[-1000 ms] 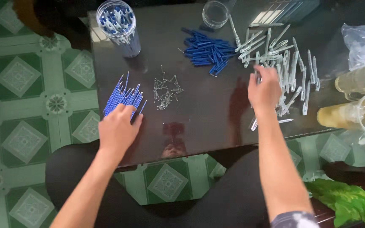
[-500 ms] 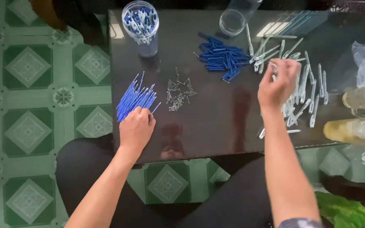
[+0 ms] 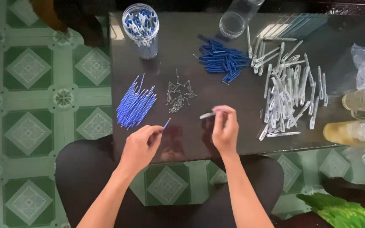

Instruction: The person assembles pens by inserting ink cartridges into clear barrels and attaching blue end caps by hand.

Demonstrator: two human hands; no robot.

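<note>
Two hands are raised just above the dark desk (image 3: 233, 139). Your left hand (image 3: 140, 145) has its grip pinched on one blue refill (image 3: 165, 123), tip pointing up-right. Your right hand (image 3: 224, 128) has its grip closed on a clear pen barrel (image 3: 207, 115), held roughly level. Blue refills pile (image 3: 135, 105) lies left; small springs (image 3: 179, 95) lie beside it; clear barrels heap (image 3: 288, 93) lies right.

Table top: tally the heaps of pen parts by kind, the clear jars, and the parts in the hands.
Heap of thin blue refill tubes: 1
Heap of small metal springs: 1
Heap of dark blue caps: 1
Heap of clear plastic barrels: 1
Clear jars: 2
Parts in hands: 2
Total: 8
</note>
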